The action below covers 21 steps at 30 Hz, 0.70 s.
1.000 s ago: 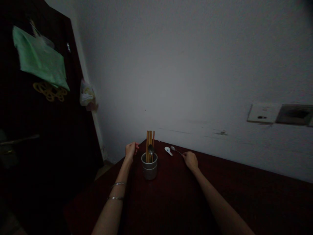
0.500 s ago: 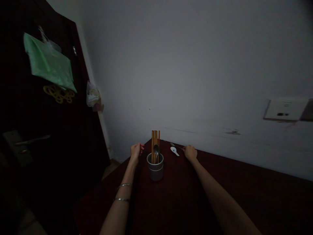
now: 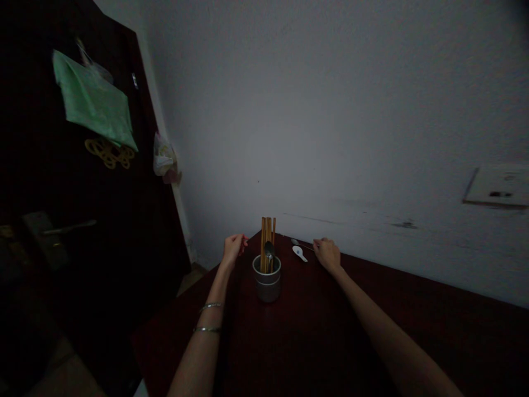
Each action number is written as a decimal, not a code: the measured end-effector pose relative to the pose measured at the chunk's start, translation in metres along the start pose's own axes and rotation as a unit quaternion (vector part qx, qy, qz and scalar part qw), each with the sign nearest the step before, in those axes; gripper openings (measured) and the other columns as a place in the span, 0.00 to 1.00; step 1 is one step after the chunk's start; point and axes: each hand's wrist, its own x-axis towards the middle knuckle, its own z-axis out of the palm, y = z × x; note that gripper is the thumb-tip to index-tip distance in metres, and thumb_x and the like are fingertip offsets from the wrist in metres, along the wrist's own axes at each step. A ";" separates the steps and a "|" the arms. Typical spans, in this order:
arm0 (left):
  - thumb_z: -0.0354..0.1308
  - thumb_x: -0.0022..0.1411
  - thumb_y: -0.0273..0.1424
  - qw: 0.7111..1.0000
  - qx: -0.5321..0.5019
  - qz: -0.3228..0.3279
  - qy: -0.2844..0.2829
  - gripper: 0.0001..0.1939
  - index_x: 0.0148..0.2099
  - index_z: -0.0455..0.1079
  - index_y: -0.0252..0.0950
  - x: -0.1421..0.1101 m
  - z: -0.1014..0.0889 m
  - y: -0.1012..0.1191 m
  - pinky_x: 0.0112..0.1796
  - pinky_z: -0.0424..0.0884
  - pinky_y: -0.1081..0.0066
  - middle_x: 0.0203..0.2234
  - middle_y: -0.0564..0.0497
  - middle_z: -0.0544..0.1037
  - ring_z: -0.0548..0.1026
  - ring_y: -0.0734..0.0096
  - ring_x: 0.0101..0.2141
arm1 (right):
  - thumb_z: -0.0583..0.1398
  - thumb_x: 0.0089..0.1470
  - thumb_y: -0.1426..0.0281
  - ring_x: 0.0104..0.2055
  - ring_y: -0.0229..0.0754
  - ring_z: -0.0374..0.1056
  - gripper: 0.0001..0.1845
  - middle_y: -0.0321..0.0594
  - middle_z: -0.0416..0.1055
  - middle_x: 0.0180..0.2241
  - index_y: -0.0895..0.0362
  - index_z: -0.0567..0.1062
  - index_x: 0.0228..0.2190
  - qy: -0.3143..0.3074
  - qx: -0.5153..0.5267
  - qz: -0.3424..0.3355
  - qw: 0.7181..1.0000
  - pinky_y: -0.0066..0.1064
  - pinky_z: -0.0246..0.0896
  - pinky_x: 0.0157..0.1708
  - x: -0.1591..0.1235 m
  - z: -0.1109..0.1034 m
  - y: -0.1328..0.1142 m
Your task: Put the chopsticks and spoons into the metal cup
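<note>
A grey metal cup (image 3: 268,289) stands on the dark red table, holding several upright wooden chopsticks (image 3: 264,242) and a metal spoon (image 3: 269,251) with its bowl up. Just left of the cup, my left hand (image 3: 233,251) hovers with curled fingers, and nothing shows in them. To the right, my right hand (image 3: 328,255) is closed by the wall, its fingers at the handle end of a second, thin-handled spoon (image 3: 295,241). The fingers partly hide that handle. Between cup and right hand lies a white ceramic soup spoon (image 3: 298,252), apart from both.
The table (image 3: 306,331) narrows to a corner against the grey wall (image 3: 330,110). A dark door (image 3: 136,220) with a green cloth (image 3: 97,102) hanging on it is at left. A plastic bag (image 3: 163,157) hangs beside it, and a wall socket (image 3: 496,187) is at right.
The whole view has shifted slightly, so things sit a little further right. Both hands keep about the same places by the cup and the thin-handled spoon.
</note>
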 end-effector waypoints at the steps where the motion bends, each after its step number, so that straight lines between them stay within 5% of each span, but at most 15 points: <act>1: 0.51 0.50 0.40 1.000 0.010 0.009 -0.013 0.15 0.26 0.68 0.31 -0.001 -0.002 0.007 0.14 0.49 0.79 0.15 0.56 0.66 0.58 0.82 0.12 | 0.49 0.57 0.67 0.44 0.47 0.65 0.19 0.51 0.71 0.39 0.59 0.75 0.42 0.021 0.030 -0.024 0.999 0.33 0.57 0.42 -0.001 -0.006 -0.003; 6: 0.56 0.48 0.39 0.987 0.095 0.061 -0.118 0.14 0.25 0.70 0.31 -0.011 -0.003 0.043 0.16 0.52 0.78 0.13 0.56 0.66 0.58 0.82 0.13 | 0.52 0.53 0.66 0.40 0.42 0.68 0.17 0.46 0.74 0.38 0.59 0.77 0.38 0.028 0.280 -0.102 0.954 0.31 0.59 0.43 -0.010 -0.039 -0.036; 11: 0.59 0.45 0.35 0.951 0.165 0.097 -0.243 0.13 0.32 0.74 0.29 -0.020 0.009 0.053 0.21 0.58 0.77 0.17 0.53 0.71 0.66 0.77 0.18 | 0.54 0.49 0.66 0.38 0.42 0.70 0.17 0.44 0.76 0.36 0.60 0.76 0.38 -0.055 0.454 -0.066 0.887 0.33 0.62 0.39 -0.033 -0.066 -0.075; 21: 0.60 0.44 0.29 0.959 0.149 0.077 -0.226 0.08 0.27 0.72 0.29 -0.017 0.027 0.035 0.22 0.59 0.76 0.15 0.55 0.69 0.65 0.78 0.18 | 0.55 0.46 0.69 0.35 0.41 0.70 0.16 0.45 0.76 0.35 0.62 0.76 0.37 -0.068 0.453 -0.077 0.886 0.32 0.62 0.37 -0.067 -0.083 -0.086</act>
